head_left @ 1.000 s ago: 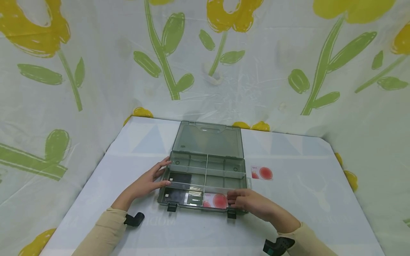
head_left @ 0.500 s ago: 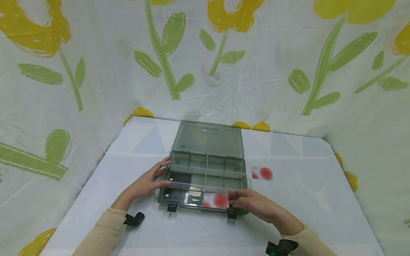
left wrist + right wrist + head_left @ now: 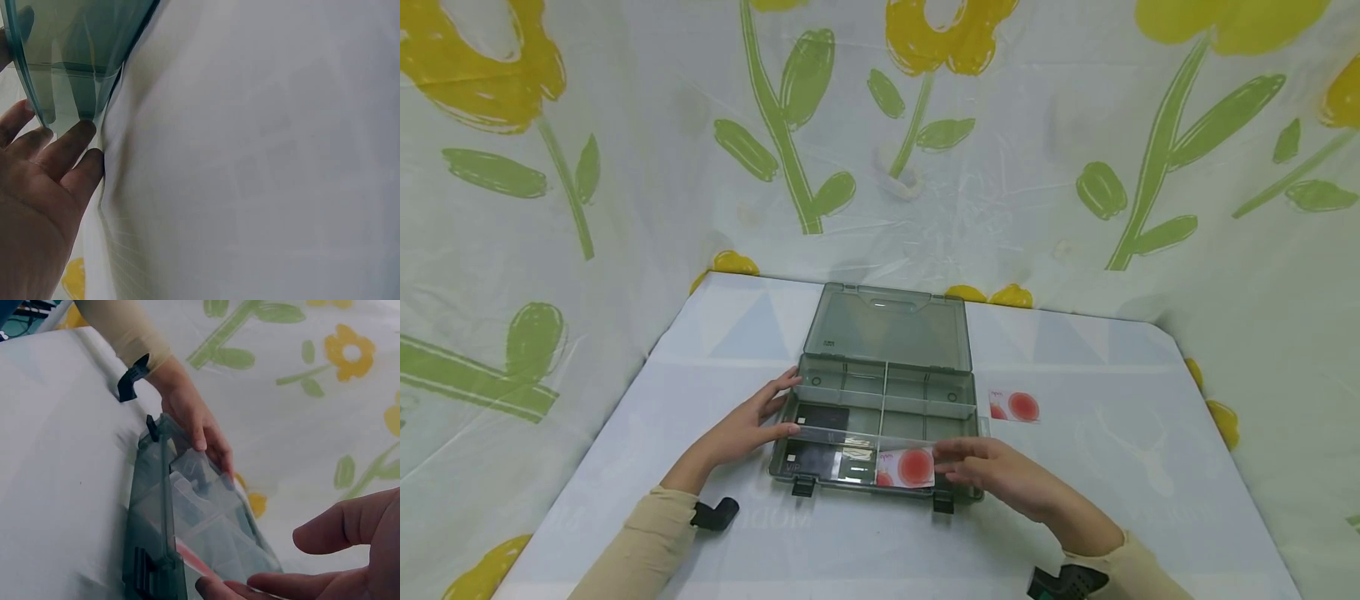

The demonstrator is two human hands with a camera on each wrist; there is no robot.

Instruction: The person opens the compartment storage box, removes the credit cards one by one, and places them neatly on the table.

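A grey-green transparent divided box (image 3: 917,425) stands with its lid (image 3: 891,333) laid back on the far side. My left hand (image 3: 747,429) rests on its left side, thumb at the rim; the left wrist view shows the fingers (image 3: 69,147) extended against the box wall. Over the front right compartment is my right hand (image 3: 1000,475). Its fingertips are at the right edge of a red-and-white card (image 3: 907,468), while the thumb (image 3: 322,537) stands apart in the right wrist view. Black cards (image 3: 822,417) (image 3: 808,460) lie in the left middle and front left compartments.
Another red-and-white card (image 3: 1015,406) lies on the white patterned table (image 3: 1112,500), right of the box. Two dark latches (image 3: 802,486) hang at the box's front edge. Flower-printed cloth (image 3: 985,208) rises behind and beside the table.
My right hand has shifted slightly to the right and up in the head view. The red-and-white card at its fingertips has tilted a little. My left hand and the box have stayed still.
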